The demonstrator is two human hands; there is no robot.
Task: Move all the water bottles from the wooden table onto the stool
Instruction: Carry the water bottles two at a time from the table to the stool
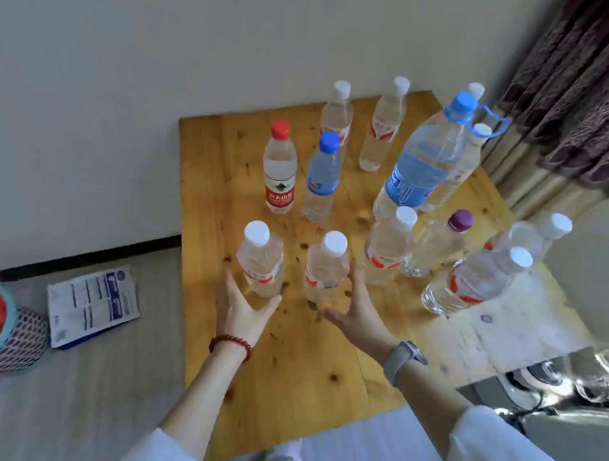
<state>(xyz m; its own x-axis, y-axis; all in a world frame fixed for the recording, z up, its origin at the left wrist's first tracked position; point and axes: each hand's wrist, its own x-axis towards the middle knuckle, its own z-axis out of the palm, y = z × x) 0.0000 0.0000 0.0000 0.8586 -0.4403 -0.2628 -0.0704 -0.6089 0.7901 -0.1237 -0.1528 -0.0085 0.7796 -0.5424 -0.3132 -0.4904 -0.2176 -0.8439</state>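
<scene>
Our hands: left hand (pixel 243 306) spread, palm up-turned, fingers straight, reaching at the base of the near-left bottle (pixel 261 259); whether it touches we cannot tell. Right hand (pixel 353 310) spread likewise, fingers alongside the near-middle bottle (pixel 325 267), not curled round it. Neither hand holds anything.

Bottles, all upright on the table (pixel 287 364):
- two white-capped, nearest us, just beyond our hands;
- one white-capped (pixel 387 249) and one purple-capped (pixel 437 243), to the right of those;
- two white-capped (pixel 478 280) at the right edge, one behind the other;
- one red-capped (pixel 280 168) and one small blue-capped (pixel 322 178), mid-left;
- one large blue-capped (pixel 425 159) with a carry loop, mid-right;
- several white-capped (pixel 384 124) at the back, near the wall.

Stool: not in view.

Progress: by our judgement the task is at or near its start; every visible bottle remains on the table, none lifted. All are left to move.
</scene>
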